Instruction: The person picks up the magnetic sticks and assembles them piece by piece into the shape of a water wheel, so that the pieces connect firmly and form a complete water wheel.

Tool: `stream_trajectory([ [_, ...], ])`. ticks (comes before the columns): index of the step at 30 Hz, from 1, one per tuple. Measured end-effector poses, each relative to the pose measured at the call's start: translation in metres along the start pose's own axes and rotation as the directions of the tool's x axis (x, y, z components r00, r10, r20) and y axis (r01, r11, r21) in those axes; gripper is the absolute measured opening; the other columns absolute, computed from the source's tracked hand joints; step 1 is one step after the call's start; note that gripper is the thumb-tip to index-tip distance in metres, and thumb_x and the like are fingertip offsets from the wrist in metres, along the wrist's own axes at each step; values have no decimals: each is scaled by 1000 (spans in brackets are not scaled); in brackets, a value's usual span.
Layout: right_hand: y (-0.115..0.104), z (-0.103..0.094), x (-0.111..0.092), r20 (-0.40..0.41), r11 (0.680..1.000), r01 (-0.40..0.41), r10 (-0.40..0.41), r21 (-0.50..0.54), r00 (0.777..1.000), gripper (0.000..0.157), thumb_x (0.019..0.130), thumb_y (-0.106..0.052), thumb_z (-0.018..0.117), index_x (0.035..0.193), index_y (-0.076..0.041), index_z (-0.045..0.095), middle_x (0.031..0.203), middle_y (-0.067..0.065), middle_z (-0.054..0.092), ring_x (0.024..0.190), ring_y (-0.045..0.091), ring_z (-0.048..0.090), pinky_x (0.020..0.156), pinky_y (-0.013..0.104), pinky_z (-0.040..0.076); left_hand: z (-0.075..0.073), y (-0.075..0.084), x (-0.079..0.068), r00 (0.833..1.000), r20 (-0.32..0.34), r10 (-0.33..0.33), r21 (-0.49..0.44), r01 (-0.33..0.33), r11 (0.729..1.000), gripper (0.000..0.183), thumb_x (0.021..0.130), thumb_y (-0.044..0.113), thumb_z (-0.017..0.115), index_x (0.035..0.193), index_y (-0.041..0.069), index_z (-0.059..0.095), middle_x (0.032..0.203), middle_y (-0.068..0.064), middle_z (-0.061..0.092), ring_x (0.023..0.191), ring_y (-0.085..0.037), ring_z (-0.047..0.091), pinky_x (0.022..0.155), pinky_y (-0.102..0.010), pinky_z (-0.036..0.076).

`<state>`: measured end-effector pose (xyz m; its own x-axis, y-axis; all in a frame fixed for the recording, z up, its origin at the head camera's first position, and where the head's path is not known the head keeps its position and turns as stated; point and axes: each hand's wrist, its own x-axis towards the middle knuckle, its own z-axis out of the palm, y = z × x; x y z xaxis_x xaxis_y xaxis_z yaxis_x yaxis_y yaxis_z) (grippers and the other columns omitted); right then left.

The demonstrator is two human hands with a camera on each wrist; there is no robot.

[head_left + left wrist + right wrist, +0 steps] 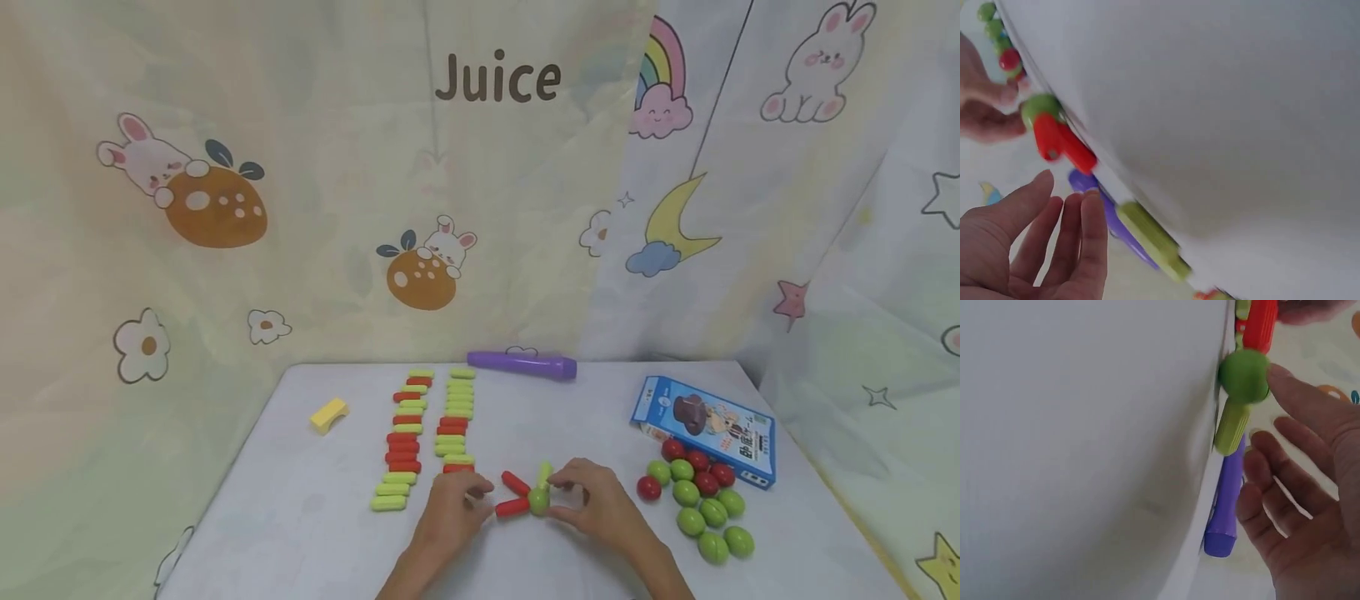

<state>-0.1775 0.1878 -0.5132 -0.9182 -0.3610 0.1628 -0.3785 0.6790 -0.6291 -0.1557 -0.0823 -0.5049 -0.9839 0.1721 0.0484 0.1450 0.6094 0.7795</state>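
A green ball lies on the table with two red sticks and one yellow-green stick pointing out from it. My right hand is at its right side; the thumb touches the ball in the right wrist view, and the loosely bent fingers are close to the yellow-green stick. My left hand holds nothing, its fingertips just short of the lower red stick. In the left wrist view a gap shows between the left fingers and the red sticks.
Two columns of red and yellow-green sticks lie left of centre. Red and green balls cluster at the right beside a blue box. A purple tube-shaped object lies at the back edge, and a yellow arched block at the left.
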Motion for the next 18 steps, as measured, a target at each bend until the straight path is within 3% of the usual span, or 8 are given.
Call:
stream_trajectory([
  [4,7,-1,4,67,993,87,-81,-81,994,43,82,-25,96,122,-26,81,131,-6,66,125,19,55,104,48,57,-16,-13,2,991,-130,-22,80,32,996,27,89,5,88,115,7,80,106,-2,74,101,-21,67,85,-39,64],
  [7,6,1,8,118,983,141,-128,-114,985,41,83,-22,95,122,-27,82,138,-4,65,133,22,51,109,55,53,-21,-19,4,987,-158,-23,168,50,984,28,88,4,88,115,6,80,107,-4,75,105,-24,68,90,-43,63],
  [11,2,3,9,123,974,173,-155,-147,980,34,84,-20,94,116,-26,85,124,-11,69,121,17,55,104,46,57,-22,-22,5,990,-139,-20,216,50,975,25,87,1,88,110,3,81,101,-6,76,98,-23,69,87,-42,64],
  [18,-2,10,10,41,971,168,-163,-172,986,31,80,-23,97,108,-21,86,108,-17,70,107,9,57,95,33,59,-22,-25,9,993,-113,-37,286,69,956,20,86,1,89,105,0,84,90,-5,72,83,-15,64,75,-33,62],
])
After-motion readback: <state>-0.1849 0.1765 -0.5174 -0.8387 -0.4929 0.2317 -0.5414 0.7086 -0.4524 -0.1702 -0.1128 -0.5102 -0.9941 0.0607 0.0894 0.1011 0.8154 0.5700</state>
